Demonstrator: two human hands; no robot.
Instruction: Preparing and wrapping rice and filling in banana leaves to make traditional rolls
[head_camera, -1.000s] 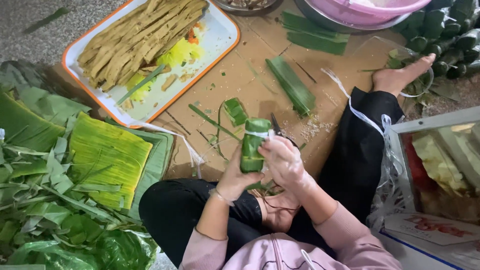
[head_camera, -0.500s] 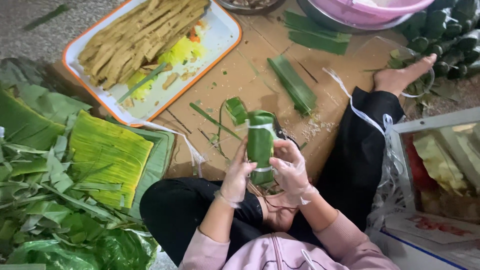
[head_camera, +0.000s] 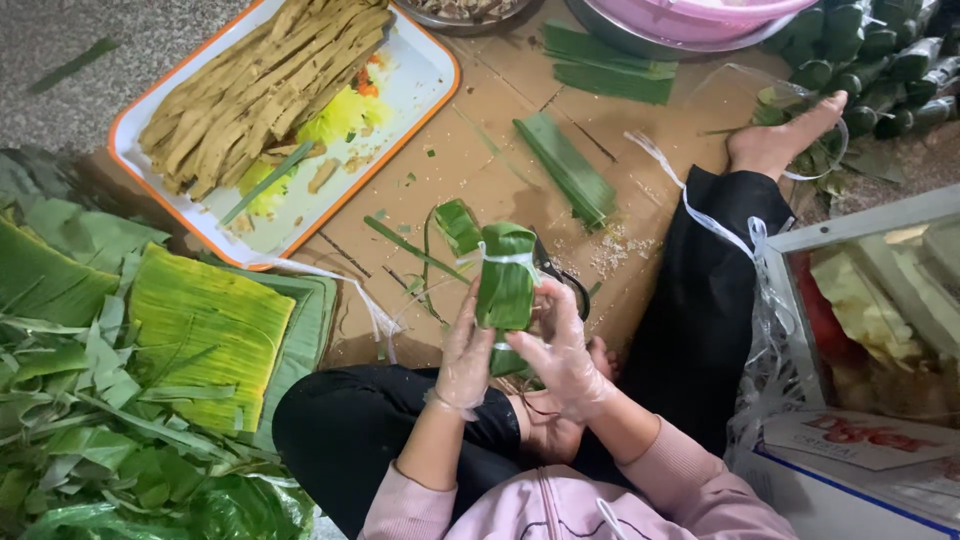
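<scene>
Leaf parcel (head_camera: 505, 285), a green bundle folded shut and already circled near its top by a pale string (head_camera: 512, 258), stands upright between both gloved hands above my crossed legs. My left hand (head_camera: 466, 355) curls around its lower left side; my right hand (head_camera: 560, 350) closes on the lower right, fingers gripping the base. I judge the folding done and the tying partly done, since only the upper band shows and the bottom is hidden. Finished dark green parcels (head_camera: 880, 50) are piled at top right, just beyond the bare foot. An orange-rimmed white tray (head_camera: 425, 75) holds tan strips at top left. Flat leaves (head_camera: 205, 325) are stacked at left. At lower right sits a white box (head_camera: 860, 470) with red lettering and a blue edge stripe, below a clear-fronted case (head_camera: 870, 310).
</scene>
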